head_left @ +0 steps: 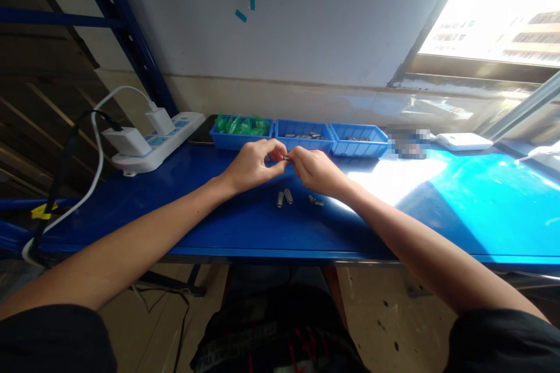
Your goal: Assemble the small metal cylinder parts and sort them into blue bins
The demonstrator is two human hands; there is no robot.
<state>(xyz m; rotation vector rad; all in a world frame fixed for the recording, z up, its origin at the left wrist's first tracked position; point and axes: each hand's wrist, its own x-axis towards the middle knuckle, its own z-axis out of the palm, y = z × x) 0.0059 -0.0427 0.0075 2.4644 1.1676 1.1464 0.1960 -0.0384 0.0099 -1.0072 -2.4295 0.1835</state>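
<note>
My left hand (256, 164) and my right hand (314, 169) meet above the blue table, fingertips almost touching. Between them is a small metal piece (286, 157), pinched from both sides; fingers cover most of it, so its exact kind is unclear. On the tabletop just below lie two short metal cylinders (280, 199), side by side. To their right, under my right hand, rest two small metal screw-like pieces (315, 201).
Behind my hands stand three blue bins: one with green plastic packets (242, 125), a middle bin (304, 143) and a right bin (359, 149) with small metal parts. A power strip (160, 143) with plugged-in chargers sits left. A white device (464, 141) lies right.
</note>
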